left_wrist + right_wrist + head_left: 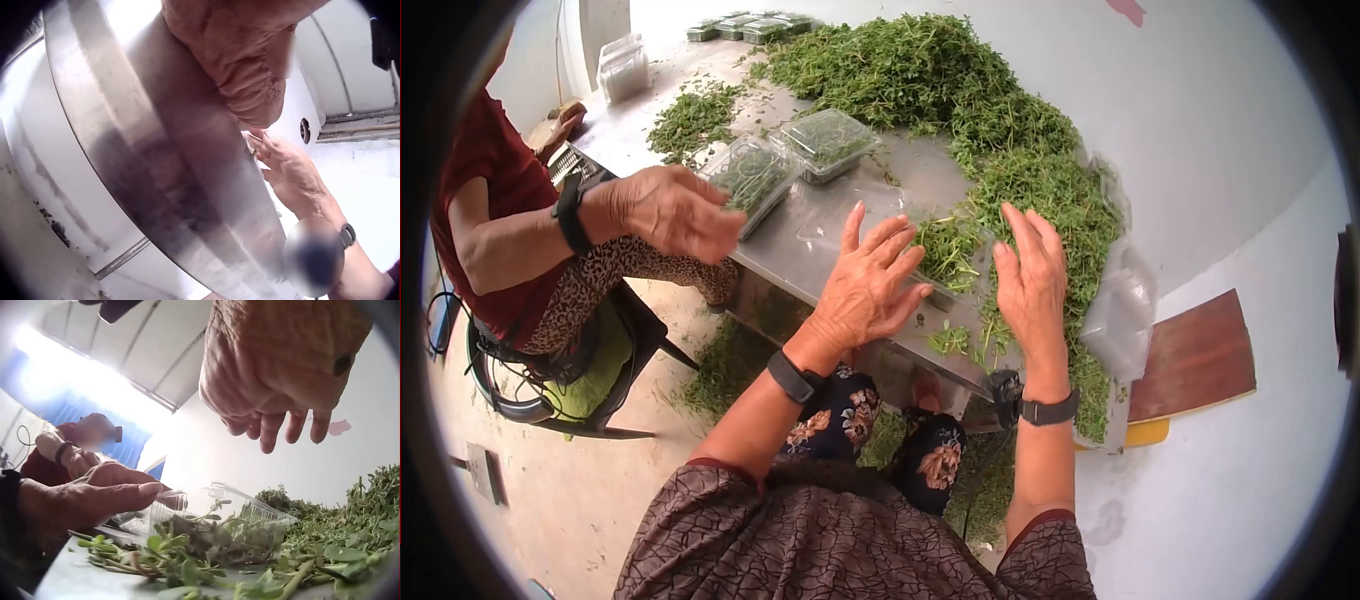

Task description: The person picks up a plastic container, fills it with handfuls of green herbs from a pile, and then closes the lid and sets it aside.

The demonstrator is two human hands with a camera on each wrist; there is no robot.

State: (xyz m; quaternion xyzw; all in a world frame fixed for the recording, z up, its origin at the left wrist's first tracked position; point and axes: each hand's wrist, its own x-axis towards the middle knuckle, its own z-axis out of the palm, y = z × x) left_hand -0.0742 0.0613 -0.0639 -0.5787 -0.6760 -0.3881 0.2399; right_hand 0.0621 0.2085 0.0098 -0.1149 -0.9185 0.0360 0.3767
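Note:
A clear plastic box [250,528] with leafy green stems in it stands on the metal table between my hands. My left hand [870,285] is spread at the box's left side, its fingertips right at the rim in the right wrist view. To the right, my right hand [1032,290] is held over the greens with its fingers loosely extended and nothing in them. The fingers [270,431] of that hand hang above the box. Loose cut sprigs [948,340] lie at the table's near edge.
A large heap of greens [900,70] covers the table's back and right. Filled lidded boxes [828,140] stand at left-centre, empty stacked boxes [1120,310] at the right edge. Another person's hand [675,212] reaches in from the left beside a filled box [750,180].

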